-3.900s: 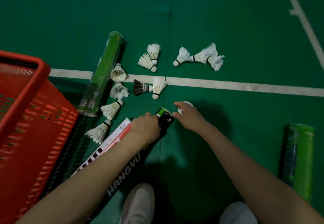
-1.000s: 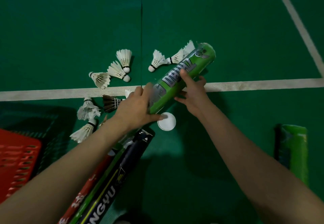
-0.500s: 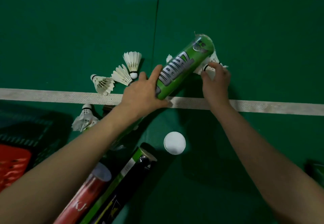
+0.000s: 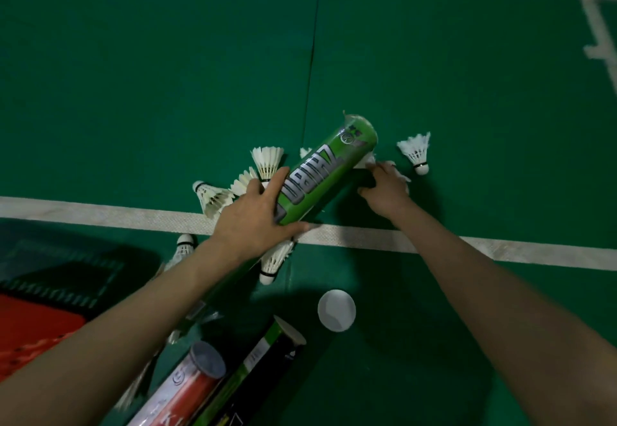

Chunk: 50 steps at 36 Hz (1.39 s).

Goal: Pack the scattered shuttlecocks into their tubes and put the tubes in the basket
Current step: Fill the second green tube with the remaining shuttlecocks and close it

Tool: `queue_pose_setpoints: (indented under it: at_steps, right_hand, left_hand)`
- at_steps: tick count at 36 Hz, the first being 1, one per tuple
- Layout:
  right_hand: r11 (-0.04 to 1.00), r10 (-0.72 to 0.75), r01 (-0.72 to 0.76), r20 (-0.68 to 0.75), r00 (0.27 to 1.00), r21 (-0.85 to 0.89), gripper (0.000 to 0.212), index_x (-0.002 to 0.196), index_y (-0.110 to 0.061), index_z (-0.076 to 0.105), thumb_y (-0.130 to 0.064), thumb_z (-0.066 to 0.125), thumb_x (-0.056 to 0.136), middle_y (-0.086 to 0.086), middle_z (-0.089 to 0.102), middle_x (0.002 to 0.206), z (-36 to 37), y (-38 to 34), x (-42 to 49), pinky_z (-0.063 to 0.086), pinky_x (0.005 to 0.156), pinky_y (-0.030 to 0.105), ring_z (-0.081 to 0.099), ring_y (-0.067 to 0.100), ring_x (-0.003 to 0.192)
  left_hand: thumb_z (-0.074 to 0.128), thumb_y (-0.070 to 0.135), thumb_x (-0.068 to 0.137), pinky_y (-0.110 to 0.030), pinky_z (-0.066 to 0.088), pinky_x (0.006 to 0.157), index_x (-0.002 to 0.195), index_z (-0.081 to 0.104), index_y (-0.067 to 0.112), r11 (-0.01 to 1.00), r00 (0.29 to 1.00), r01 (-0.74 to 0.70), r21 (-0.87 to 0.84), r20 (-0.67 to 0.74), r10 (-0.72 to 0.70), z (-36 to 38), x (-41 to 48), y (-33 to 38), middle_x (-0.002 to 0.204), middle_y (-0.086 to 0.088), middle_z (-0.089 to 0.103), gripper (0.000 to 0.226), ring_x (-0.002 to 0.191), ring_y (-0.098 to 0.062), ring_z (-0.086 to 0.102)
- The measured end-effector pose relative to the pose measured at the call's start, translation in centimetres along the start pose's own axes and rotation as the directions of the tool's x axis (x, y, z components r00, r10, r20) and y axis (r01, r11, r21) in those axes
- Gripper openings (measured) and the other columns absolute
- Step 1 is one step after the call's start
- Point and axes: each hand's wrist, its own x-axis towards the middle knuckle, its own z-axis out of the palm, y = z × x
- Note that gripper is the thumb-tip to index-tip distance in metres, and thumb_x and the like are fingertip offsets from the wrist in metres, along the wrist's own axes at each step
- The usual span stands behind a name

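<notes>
Gripping the green tube (image 4: 327, 172) with your left hand (image 4: 253, 218).
Your right hand (image 4: 385, 193) is pinching a white shuttlecock (image 4: 400, 177) just beside the tube's far end.

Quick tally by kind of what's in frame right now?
Tubes: 3
Shuttlecocks: 7 clear, more may be hidden
Loose cap: 1
Basket: 1
Total: 12

There is only one view, from the person's head. It looks forward and steeply down at the green court floor (image 4: 467, 91), quite near, with both forearms entering from the near edge.
</notes>
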Motion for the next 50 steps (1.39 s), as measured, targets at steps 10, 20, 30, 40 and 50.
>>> queue_pose_setpoints:
  at_steps: [10,20,30,40,50]
  right_hand:
    - [0.706,0.116,-0.318,0.339,0.934,0.633,0.046,0.139,-0.012,0.04,0.0,0.047,0.095,0.01,0.052,0.113,-0.7,-1.9,1.6,0.051,0.058,0.028,0.058,0.017,0.072]
    - [0.766,0.148,-0.315,0.324,0.935,0.56,0.044,0.14,-0.005,0.037,-0.002,0.046,0.096,0.017,0.047,0.127,-3.5,-2.9,0.9,0.053,0.075,0.037,0.056,0.028,0.091]
    - [0.997,-0.059,0.063,0.11,0.992,-0.036,0.045,0.133,-0.007,0.047,-0.017,0.058,0.091,0.015,0.047,0.138,-8.4,-1.9,-0.4,0.039,0.093,0.028,0.05,0.028,0.118]
    - [0.89,-0.067,0.059,-0.002,0.998,-0.452,0.063,0.144,-0.016,0.029,-0.009,0.054,0.087,0.009,0.023,0.15,-8.2,4.6,6.6,0.033,0.105,0.048,0.018,0.033,0.137]
    - [0.994,-0.078,0.108,-0.51,0.857,0.029,0.008,0.087,0.003,0.055,-0.006,0.054,0.088,0.02,0.052,0.095,-7.7,4.7,6.9,0.036,0.073,0.034,0.05,0.032,0.09]
  left_hand:
    - [0.045,0.076,0.078,-0.045,0.054,0.079,0.143,0.017,0.031,0.999,0.999,0.048,-0.003,-0.009,-0.048,0.0,1.1,-1.8,0.117,-0.011,0.046,0.084,0.093,-0.033,0.061]
    - [0.058,0.063,0.077,-0.045,0.053,0.08,0.128,0.03,0.021,0.991,0.996,0.076,-0.106,0.044,-0.072,-1.6,1.3,-3.1,0.106,-0.009,0.047,0.072,0.088,-0.033,0.06]
    - [0.07,0.057,0.07,-0.04,0.049,0.077,0.127,0.025,0.018,0.986,0.997,0.018,-0.167,0.083,-0.004,-3.8,3.3,0.6,0.111,-0.013,0.048,0.083,0.088,-0.034,0.056]
    - [0.056,0.08,0.067,-0.042,0.051,0.088,0.143,0.016,0.029,0.998,0.992,-0.056,-0.022,0.115,0.058,-1.5,7.6,2.8,0.128,-0.014,0.048,0.1,0.104,-0.033,0.058]
    - [0.068,0.063,0.069,-0.036,0.052,0.081,0.134,0.029,0.028,0.995,0.995,-0.072,-0.075,0.07,0.077,-1.6,8.1,2.9,0.111,-0.006,0.057,0.084,0.091,-0.025,0.059]
